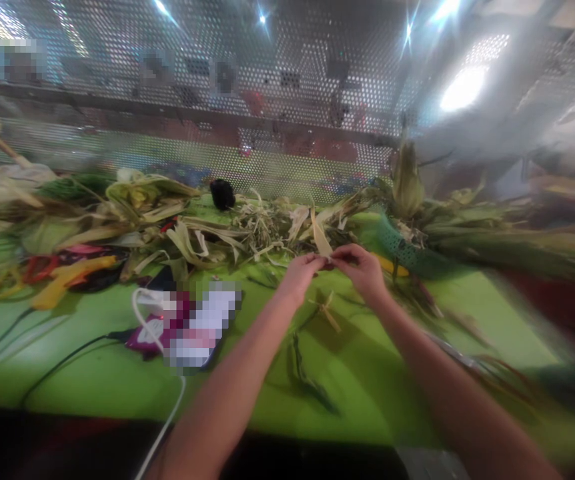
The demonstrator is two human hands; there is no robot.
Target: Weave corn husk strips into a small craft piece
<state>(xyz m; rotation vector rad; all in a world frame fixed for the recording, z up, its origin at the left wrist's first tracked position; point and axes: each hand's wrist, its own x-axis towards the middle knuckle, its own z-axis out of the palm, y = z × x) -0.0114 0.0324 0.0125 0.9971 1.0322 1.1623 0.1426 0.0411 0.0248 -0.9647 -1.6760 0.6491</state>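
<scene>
Two bare hands meet over the green tabletop (367,400), and the work between them looks partway through. The left hand (301,272) and the right hand (361,267) are both closed at the fingertips, pinching the lower end of one pale corn husk strip (320,237), whose free part stands up and leans away from the wearer. Whether that end is being folded, twisted or tied is too small and blurred to tell, but the piece is not yet set down.

Just below the hands lies a small crossed husk piece (325,309); it could be worked already or only a scrap, and I cannot tell which. Nearer the wearer is a thin dark strand (305,373), apart from both hands.

Much material seems unused: a long heap of loose husks (192,243) runs behind the hands, and a husk-wrapped ear (406,177) rises above the green perforated basket (392,240) on the right. The yellow glue gun (67,280) and yellow-handled scissors (5,283) lie at far left, untouched.
</scene>
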